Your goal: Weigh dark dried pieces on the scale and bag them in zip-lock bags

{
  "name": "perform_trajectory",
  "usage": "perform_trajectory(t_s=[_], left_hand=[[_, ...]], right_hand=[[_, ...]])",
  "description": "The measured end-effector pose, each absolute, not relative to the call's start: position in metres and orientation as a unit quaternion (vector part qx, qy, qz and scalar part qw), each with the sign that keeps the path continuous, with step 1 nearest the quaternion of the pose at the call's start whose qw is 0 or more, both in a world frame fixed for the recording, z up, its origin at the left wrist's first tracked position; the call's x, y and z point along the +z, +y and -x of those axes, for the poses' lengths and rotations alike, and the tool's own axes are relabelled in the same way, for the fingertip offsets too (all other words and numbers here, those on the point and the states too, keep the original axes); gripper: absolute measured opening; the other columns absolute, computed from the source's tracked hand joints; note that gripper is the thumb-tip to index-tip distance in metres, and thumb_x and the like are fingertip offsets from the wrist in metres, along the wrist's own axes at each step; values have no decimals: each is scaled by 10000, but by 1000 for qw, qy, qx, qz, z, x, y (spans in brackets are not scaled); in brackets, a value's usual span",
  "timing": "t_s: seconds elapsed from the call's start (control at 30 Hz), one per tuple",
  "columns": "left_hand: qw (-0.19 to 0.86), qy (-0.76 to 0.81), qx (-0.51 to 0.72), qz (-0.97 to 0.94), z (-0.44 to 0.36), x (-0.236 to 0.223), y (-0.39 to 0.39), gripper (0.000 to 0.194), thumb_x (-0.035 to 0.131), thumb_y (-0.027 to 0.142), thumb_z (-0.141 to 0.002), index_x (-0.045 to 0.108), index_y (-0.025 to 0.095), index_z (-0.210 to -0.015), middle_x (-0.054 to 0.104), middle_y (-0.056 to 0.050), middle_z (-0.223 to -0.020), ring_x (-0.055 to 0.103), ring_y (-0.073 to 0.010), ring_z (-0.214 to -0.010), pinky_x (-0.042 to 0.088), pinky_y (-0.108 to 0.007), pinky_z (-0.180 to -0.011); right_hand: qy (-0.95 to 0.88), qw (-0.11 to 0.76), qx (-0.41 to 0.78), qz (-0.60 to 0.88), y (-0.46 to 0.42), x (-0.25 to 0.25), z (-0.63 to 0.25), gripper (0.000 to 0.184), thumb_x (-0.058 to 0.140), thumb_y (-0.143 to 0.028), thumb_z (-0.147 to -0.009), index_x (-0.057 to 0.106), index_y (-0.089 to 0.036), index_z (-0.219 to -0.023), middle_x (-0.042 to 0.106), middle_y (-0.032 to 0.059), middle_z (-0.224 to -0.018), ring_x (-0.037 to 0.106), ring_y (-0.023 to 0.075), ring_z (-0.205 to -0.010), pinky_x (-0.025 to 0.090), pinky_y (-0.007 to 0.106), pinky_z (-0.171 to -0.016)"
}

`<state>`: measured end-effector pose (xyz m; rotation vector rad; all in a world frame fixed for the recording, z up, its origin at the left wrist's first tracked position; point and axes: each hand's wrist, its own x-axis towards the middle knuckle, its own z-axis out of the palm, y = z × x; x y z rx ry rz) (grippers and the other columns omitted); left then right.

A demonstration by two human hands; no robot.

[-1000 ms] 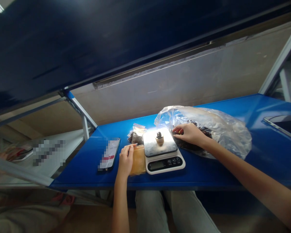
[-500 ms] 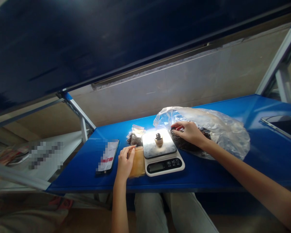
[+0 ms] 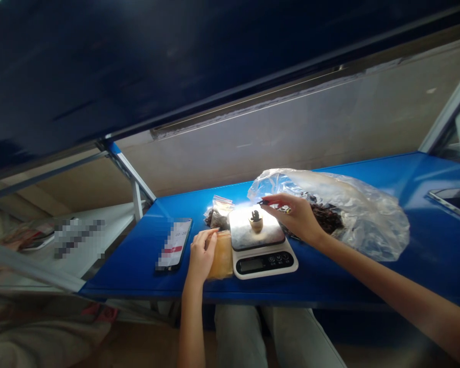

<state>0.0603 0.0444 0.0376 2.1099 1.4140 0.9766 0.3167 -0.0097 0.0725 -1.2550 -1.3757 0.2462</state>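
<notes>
As seen in the head view, with the scale (image 3: pixel 266 266) taken as the dial's centre and twelve o'clock toward the wall (image 3: pixel 230 153), the right hand (image 3: pixel 297 217) reaches in from three o'clock, thumb and fingertips pinched on a small dark piece (image 3: pixel 262 202). The piece is at one o'clock from a small tan cup (image 3: pixel 256 226), which stands upright on the weighing plate and has dark matter above its rim. The left hand (image 3: pixel 202 251), at nine o'clock, rests on a yellowish packet (image 3: pixel 222 260) beside the scale; its fingers lie together, but whether they grip cannot be told. A zip bag (image 3: pixel 220 217) of dark contents lies at ten o'clock. A phone (image 3: pixel 177 244) lies at nine, beyond the left hand. A large clear bag (image 3: pixel 375 220) of dark pieces (image 3: pixel 327 219) spreads at two to three. The scale's display is unreadable.
</notes>
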Motion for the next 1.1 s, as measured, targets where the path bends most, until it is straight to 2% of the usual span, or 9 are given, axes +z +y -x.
perform_trajectory(t_s=[0.13, 0.27, 0.43, 0.6, 0.8, 1.1], left_hand=[[211, 509, 351, -757, -61, 38, 44, 268, 440, 328, -888, 663, 225, -997, 674, -54, -1088, 552, -226, -1099, 385, -407, -1002], [214, 509, 351, -757, -62, 39, 44, 268, 442, 323, -889, 662, 228, -1008, 671, -51, -1103, 546, -225, -1113, 381, -406, -1007], [213, 508, 349, -758, -61, 39, 44, 267, 442, 320, -889, 662, 231, -1010, 671, -51, -1103, 551, -222, -1108, 385, -398, -1004], [217, 509, 349, -756, -61, 40, 43, 269, 444, 322, -890, 666, 230, -1010, 672, -56, -1107, 551, -226, -1117, 384, -404, -1009], [212, 506, 358, -756, -62, 40, 44, 261, 450, 312, -886, 672, 226, -992, 680, -58, -1084, 571, -219, -1086, 398, -398, -1001], [220, 513, 356, -749, -62, 42, 43, 251, 460, 305, -878, 673, 220, -980, 679, -58, -1090, 571, -219, -1091, 403, -403, -1003]], right_hand=[[-657, 555, 86, 503, -11, 73, -308, 152, 637, -270, -819, 721, -228, -938, 749, 36, -936, 692, 195, -845, 538, 333, -767], [-689, 535, 78, 482, -11, 73, -308, 178, 607, -235, -831, 714, -209, -970, 741, 59, -975, 685, 200, -895, 528, 348, -825], [-698, 529, 66, 479, -11, 72, -310, 208, 592, -235, -835, 706, -202, -1006, 734, 70, -1006, 682, 202, -915, 528, 347, -838], [-678, 528, 62, 507, -14, 72, -310, 231, 593, -279, -843, 685, -234, -1050, 743, 40, -967, 692, 207, -877, 530, 360, -829], [-667, 530, 24, 523, -12, 70, -312, 103, 646, -330, -825, 709, -249, -832, 757, 14, -890, 699, 213, -821, 522, 369, -812], [-709, 489, -5, 508, -9, 68, -313, 197, 585, -243, -860, 712, -236, -1010, 753, 40, -973, 684, 217, -906, 490, 379, -846]])
